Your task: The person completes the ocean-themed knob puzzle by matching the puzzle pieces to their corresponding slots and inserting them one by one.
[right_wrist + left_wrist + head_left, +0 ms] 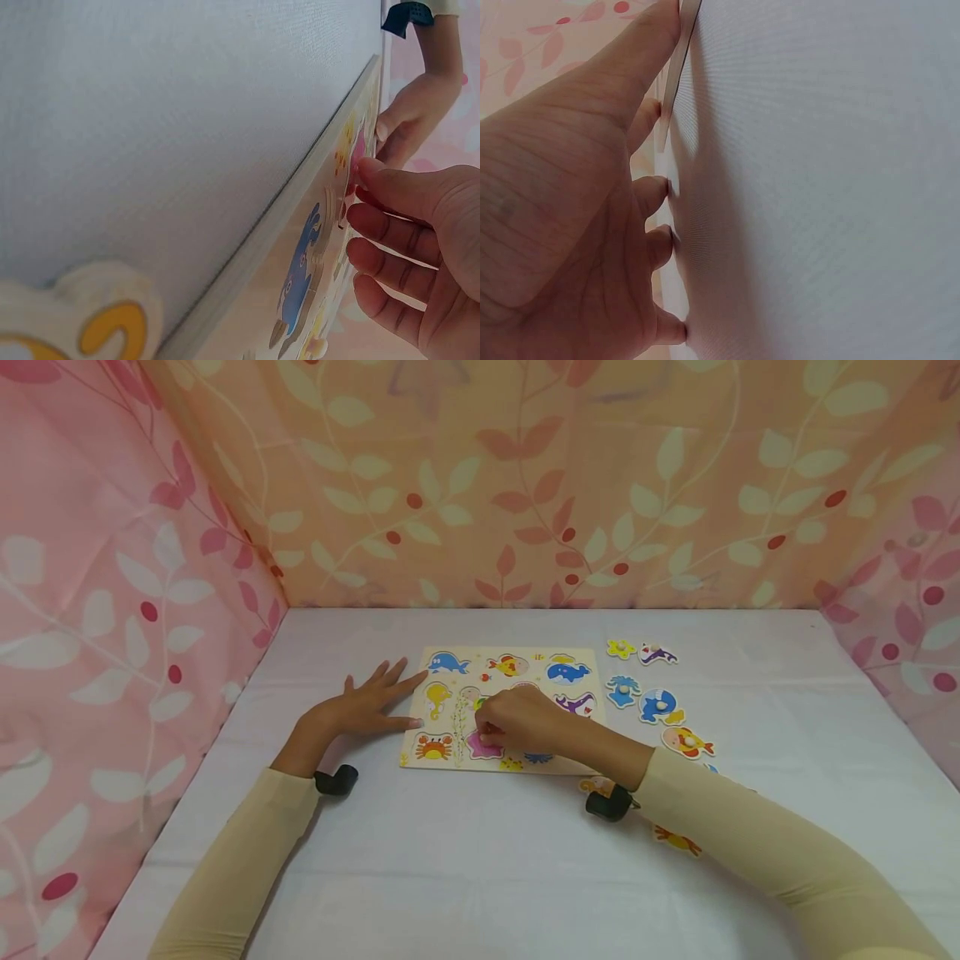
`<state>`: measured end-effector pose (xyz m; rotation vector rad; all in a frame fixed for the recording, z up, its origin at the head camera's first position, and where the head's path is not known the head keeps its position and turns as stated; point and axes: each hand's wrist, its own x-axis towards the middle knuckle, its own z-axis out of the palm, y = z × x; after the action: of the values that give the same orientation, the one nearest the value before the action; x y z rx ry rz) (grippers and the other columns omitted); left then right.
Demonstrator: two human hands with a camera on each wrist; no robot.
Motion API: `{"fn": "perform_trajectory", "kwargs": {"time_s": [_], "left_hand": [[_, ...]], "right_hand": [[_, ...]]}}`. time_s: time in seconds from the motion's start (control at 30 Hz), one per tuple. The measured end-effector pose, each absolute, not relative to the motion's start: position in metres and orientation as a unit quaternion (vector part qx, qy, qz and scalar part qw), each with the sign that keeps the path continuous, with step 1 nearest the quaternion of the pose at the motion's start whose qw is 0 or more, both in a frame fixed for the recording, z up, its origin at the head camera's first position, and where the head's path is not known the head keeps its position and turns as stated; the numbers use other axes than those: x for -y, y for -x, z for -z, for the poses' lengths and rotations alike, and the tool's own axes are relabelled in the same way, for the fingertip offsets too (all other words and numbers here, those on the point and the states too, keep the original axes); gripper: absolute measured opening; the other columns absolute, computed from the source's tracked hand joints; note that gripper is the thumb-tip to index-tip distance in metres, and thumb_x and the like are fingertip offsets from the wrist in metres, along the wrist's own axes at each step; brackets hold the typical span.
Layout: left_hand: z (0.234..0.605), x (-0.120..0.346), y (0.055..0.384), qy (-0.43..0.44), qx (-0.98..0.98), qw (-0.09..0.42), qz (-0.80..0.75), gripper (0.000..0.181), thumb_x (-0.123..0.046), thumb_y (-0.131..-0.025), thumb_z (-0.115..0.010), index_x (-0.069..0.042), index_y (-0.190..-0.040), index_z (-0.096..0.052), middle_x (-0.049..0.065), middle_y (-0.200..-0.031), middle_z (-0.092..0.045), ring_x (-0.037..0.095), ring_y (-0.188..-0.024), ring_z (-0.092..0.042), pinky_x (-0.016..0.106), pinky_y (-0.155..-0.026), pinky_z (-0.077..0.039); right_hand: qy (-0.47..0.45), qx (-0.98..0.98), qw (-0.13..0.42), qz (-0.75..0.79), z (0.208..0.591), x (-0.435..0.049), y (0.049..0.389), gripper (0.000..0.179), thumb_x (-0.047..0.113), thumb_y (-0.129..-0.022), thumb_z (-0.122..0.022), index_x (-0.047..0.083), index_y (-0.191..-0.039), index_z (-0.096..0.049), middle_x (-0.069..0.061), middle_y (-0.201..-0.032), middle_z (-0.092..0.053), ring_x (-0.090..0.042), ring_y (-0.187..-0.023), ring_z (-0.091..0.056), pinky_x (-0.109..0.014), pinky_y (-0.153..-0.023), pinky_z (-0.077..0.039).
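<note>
A wooden peg puzzle board (pixel 442 766) printed with sea animals lies flat on the white table. Spread wide, my left hand (pixel 367 703) has its thumb and a finger at the board's left edge, the other fingertips on the cloth. My right hand (pixel 521 720) is over the lower middle of the board, thumb and index finger pinching a pink star-shaped puzzle piece (pixel 483 745) at its own spot; the hand hides its knob. Left of it is a crab picture (pixel 433 747). The right wrist view shows the thumb on the pink piece (pixel 358 152) and the other fingers curved.
Loose knobbed pieces lie right of the board: a yellow star (pixel 621 648), a purple-and-white one (pixel 657 654), a blue octopus (pixel 622 691), a whale (pixel 657 706) and a fish (pixel 687 742). A crab piece (pixel 677 840) is partly under my right sleeve. Floral curtains (pixel 525 485) stand behind.
</note>
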<state>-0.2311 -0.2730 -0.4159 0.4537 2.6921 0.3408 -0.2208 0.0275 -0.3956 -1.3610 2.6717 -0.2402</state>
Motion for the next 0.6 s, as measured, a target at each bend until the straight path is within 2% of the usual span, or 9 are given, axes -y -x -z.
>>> {"fn": "perform_trajectory", "kwargs": {"time_s": [0.4,0.6], "left_hand": [[0.418,0.272,0.236,-0.171,-0.961,0.184,-0.114,0.097,-0.076,-0.086,-0.059,-0.04,-0.163,-0.012,0.008,-0.171,0.005,0.039,-0.155,0.01,0.081,-0.108,0.007],[0.42,0.273,0.236,-0.167,-0.96,0.193,-0.114,0.097,-0.075,-0.086,-0.059,-0.039,-0.163,-0.012,0.008,-0.171,0.006,0.039,-0.155,0.012,0.081,-0.107,0.008]], "right_hand": [[0.418,-0.896,0.076,0.126,0.399,-0.032,0.216,0.009,0.029,-0.092,-0.077,0.021,-0.097,-0.076,0.011,-0.084,-0.065,-0.008,-0.076,-0.056,-0.019,-0.071,-0.049],[0.423,-0.896,0.069,0.117,0.395,-0.042,0.208,0.021,0.032,-0.094,-0.075,0.021,-0.112,-0.076,0.007,-0.104,-0.073,-0.01,-0.093,-0.063,-0.024,-0.078,-0.052]]}}
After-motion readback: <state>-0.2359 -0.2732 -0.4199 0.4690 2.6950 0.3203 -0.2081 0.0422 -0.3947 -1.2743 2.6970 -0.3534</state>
